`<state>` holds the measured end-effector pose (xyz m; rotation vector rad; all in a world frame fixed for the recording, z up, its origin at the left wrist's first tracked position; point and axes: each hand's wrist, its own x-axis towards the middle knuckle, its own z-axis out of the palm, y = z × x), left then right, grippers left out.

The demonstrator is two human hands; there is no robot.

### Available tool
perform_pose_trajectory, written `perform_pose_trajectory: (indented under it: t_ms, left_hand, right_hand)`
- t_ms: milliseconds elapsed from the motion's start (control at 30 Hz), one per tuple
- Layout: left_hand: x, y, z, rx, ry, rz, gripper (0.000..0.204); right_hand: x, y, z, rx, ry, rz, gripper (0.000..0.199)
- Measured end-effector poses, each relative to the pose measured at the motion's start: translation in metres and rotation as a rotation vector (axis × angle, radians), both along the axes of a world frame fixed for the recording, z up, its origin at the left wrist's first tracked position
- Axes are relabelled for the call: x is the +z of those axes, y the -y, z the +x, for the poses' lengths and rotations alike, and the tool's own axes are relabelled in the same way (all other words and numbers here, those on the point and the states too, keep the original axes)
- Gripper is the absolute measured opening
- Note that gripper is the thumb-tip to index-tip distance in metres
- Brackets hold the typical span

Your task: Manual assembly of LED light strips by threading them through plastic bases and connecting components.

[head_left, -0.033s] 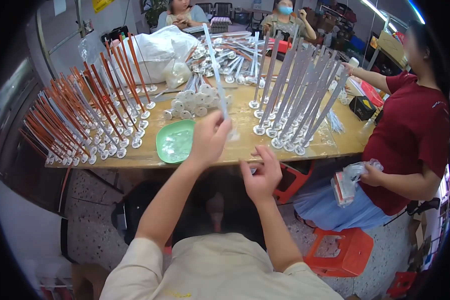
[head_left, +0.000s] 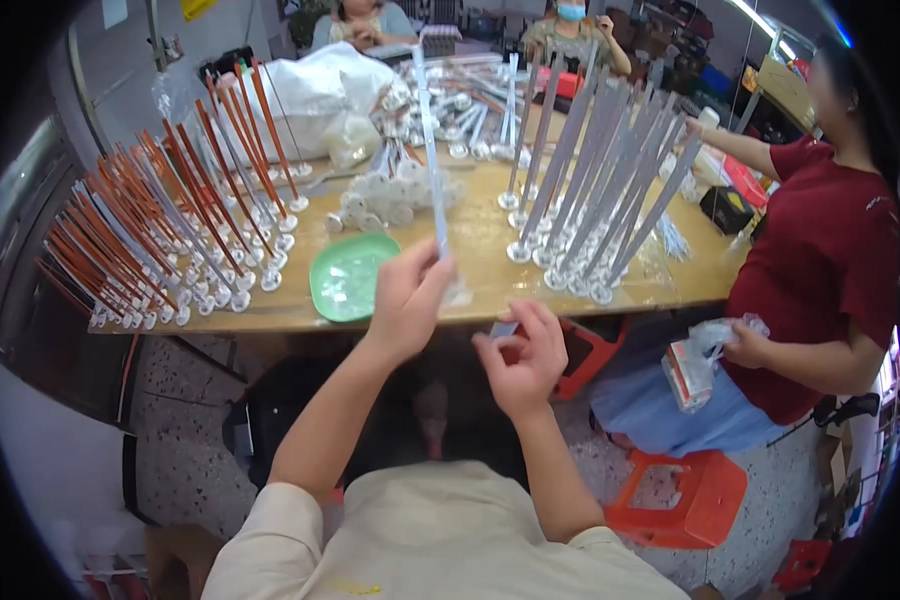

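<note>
My left hand (head_left: 407, 305) is closed round the lower part of a long pale translucent strip (head_left: 430, 150), which stands nearly upright above the table. To its right, lower down and by the table's front edge, is my right hand (head_left: 528, 362). Its thumb and fingers curl toward each other, and a small greyish piece (head_left: 503, 328) shows at their tips; its kind is unclear. Left of my left hand sits a green dish (head_left: 317, 285) holding small clear pieces. Behind the dish lies a heap of white round bases (head_left: 372, 205).
Orange and grey sticks (head_left: 185, 150) on white round bases crowd the table's left. Grey strips (head_left: 575, 170) on similar bases stand at right. A white bag (head_left: 310, 100) lies at the back. A person in red (head_left: 815, 240) stands right, near a red stool (head_left: 710, 500); two others sit opposite.
The strip and my left hand have shifted slightly left and lower in the picture. In my right hand, the small greyish piece now shows more clearly at the fingertips.
</note>
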<state>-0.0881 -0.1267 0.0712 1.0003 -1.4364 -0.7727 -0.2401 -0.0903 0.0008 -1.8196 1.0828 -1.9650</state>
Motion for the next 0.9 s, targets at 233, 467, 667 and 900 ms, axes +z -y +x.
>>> perform_pose_trajectory:
  t_ms: [233,467,667,900]
  left_hand:
    - [-0.047,-0.121,-0.009,-0.341,-0.706,0.297,0.012]
    - [-0.054,-0.15,-0.014,-0.401,-0.584,0.432,0.019]
    - [-0.058,-0.168,0.0,-0.257,-0.202,0.35,0.029]
    - [-0.061,-0.177,0.017,-0.256,-0.193,0.3,0.015]
  right_hand:
    - [0.014,-0.082,0.01,0.323,-0.132,-0.106,0.032]
    - [0.019,-0.113,-0.012,0.37,-0.305,-0.065,0.028]
    - [0.024,-0.117,-0.014,0.48,-0.406,-0.067,0.029]
    - [0.022,-0.118,0.002,0.504,-0.547,-0.137,0.022]
